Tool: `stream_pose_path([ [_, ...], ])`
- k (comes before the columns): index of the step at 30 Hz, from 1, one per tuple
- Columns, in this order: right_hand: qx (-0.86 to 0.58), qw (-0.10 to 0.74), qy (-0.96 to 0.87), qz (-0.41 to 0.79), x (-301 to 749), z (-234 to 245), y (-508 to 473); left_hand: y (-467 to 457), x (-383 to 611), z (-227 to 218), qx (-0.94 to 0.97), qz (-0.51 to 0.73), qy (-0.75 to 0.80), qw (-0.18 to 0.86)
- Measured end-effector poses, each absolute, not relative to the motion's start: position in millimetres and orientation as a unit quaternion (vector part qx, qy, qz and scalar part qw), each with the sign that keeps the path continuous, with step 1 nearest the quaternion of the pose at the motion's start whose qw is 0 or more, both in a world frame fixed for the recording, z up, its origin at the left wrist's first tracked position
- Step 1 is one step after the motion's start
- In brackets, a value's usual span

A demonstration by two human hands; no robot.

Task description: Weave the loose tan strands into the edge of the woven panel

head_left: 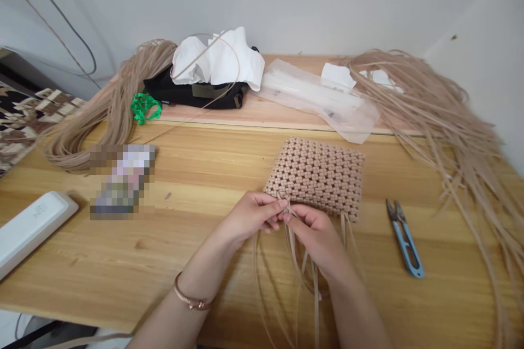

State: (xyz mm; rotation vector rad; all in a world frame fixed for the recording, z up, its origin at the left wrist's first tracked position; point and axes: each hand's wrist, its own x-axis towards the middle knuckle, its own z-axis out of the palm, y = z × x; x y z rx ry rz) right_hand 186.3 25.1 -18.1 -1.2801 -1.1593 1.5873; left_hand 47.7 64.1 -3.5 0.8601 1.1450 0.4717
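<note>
On my feed, both hands are closed in a pinch at the lower edge of a knotted tan cord panel (315, 175), which lies flat on the wooden table (77, 253). The left hand (249, 220) and right hand (315, 241) nearly meet there, gripping the hanging strands (313, 289), which fall over the table edge side. A rose-gold bangle (190, 295) circles my view of the left wrist.

To the right of the panel, well clear of the hands, lie blue-handled thread snips (403, 237). Further left on the table sit a white plastic case (33, 232) and a pixelated, unreadable item (123, 182).

A raised pale wooden shelf (254, 115) runs along the back. On it rest a black bag (192, 91) under crumpled white tissue (216, 60), and a clear plastic sleeve (319, 99). A green plastic tangle (143, 108) sits at the shelf's front edge, beside a long hank of tan strands (110, 103). A looser bundle of the same strands (442, 120) sprawls across the right side. Patterned fabric (28, 120) shows at the far left, and a dark cable (69, 16) crosses the white wall (286, 0).
</note>
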Motion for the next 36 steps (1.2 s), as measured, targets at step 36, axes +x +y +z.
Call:
stream_pose_path([
  [36, -0.57, 0.319, -0.481, 0.584, 193.7, -17.4, 22.0, 60.3, 48.1, -3.0, 0.305, 0.253, 0.485, 0.78],
])
